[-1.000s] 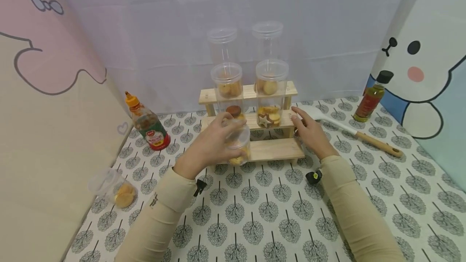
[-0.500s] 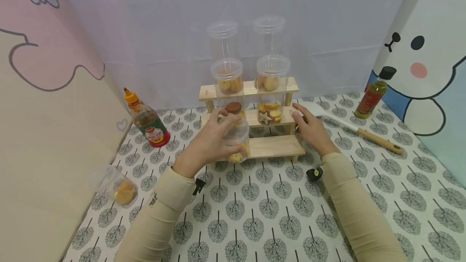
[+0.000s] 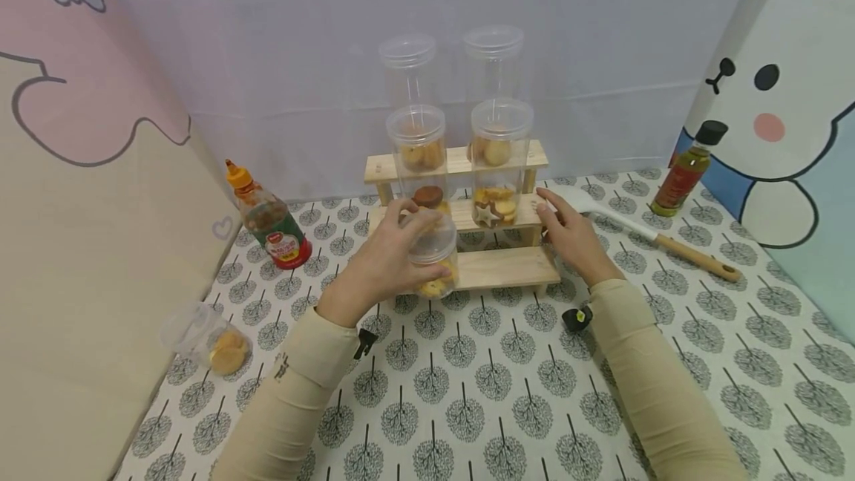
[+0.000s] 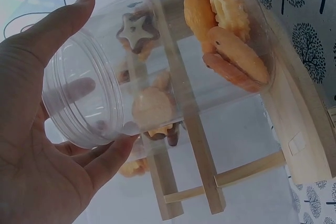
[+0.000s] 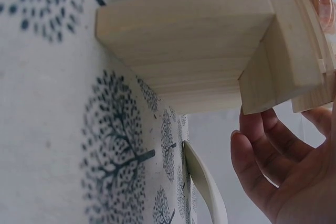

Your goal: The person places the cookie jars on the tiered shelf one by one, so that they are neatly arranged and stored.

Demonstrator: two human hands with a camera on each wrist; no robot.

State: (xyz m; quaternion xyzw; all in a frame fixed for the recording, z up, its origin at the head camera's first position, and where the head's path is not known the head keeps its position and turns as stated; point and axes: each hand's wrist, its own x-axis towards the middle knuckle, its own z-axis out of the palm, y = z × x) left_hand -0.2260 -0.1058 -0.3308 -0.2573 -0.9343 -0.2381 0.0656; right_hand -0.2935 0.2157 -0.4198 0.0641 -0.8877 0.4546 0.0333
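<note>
My left hand (image 3: 384,262) grips a clear plastic jar (image 4: 157,72) around its lid, thumb on one side and fingers on the other. Biscuits lie in the bottom of this jar, which stands at the left end of the lowest tier of a wooden three-tier rack (image 3: 504,267). At the rack's right end, my right hand (image 3: 576,240) touches the middle tier with relaxed fingertips. The right wrist view shows those fingers (image 5: 251,127) against the wooden end piece. Two biscuit jars occupy the middle tier, including one (image 3: 497,169) with a star-shaped biscuit; two more stand on the top tier.
Another biscuit jar (image 3: 230,351) lies on its side at the table's left edge. A sauce bottle (image 3: 277,232) stands back left, an oil bottle (image 3: 684,177) back right. A white spatula with a wooden handle (image 3: 695,257) lies right of the rack.
My left hand and the jar have shifted slightly left along the lowest tier, then held still. The right hand stays at the rack's end. The head view has tilted a little.
</note>
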